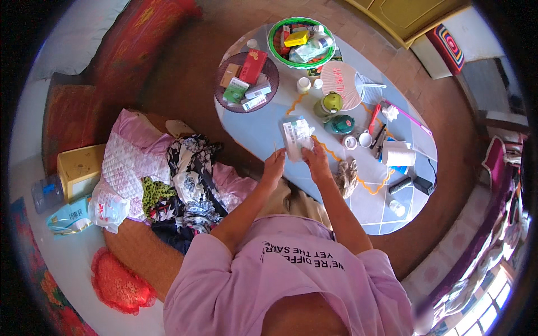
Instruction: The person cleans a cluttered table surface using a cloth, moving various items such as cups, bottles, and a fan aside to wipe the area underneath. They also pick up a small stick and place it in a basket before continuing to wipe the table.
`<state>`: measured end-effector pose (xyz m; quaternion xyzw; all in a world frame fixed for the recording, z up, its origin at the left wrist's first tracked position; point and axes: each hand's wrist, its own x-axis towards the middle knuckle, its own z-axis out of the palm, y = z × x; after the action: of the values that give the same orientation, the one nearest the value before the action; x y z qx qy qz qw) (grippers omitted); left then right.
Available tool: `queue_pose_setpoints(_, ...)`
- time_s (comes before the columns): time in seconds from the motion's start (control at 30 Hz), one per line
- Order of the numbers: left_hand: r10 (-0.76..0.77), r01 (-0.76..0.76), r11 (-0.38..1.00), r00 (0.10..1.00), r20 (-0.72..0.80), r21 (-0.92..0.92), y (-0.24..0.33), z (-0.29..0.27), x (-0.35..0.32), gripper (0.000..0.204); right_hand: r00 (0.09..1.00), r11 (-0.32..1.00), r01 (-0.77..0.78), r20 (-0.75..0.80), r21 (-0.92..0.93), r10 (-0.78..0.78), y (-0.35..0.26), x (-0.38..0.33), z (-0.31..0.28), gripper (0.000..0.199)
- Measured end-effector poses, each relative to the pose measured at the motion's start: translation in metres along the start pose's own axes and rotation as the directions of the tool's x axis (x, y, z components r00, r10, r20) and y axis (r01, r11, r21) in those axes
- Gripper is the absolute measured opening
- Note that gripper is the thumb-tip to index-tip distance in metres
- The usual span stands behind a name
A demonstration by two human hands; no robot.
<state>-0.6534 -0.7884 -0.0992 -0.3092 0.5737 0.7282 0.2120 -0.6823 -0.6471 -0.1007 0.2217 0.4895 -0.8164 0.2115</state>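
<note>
At the frame's centre, our right hand (318,163) grips a clear-and-white packet (293,140); whether our left hand (274,164), just beside it, grasps anything, we cannot tell. Toward the top we see a green-rimmed basket (271,46).

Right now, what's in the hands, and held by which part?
Right hand: clear plastic packet, by its lower right edge. Left hand: maybe something thin, too small to tell.
</note>
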Motion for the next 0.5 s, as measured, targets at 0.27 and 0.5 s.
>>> queue_pose_setpoints(0.27,0.021,-0.02,0.988,1.0,0.008,-0.154,0.041,-0.023,0.032,0.027,0.997,0.994,-0.027,-0.073,0.104,0.034,-0.018,0.048,0.04,0.041)
queue_pose_setpoints(0.5,0.051,-0.047,0.987,0.999,0.019,-0.157,0.104,-0.083,0.088,0.029,0.971,0.96,0.092,-0.236,0.265,-0.028,-0.038,0.12,0.104,0.027)
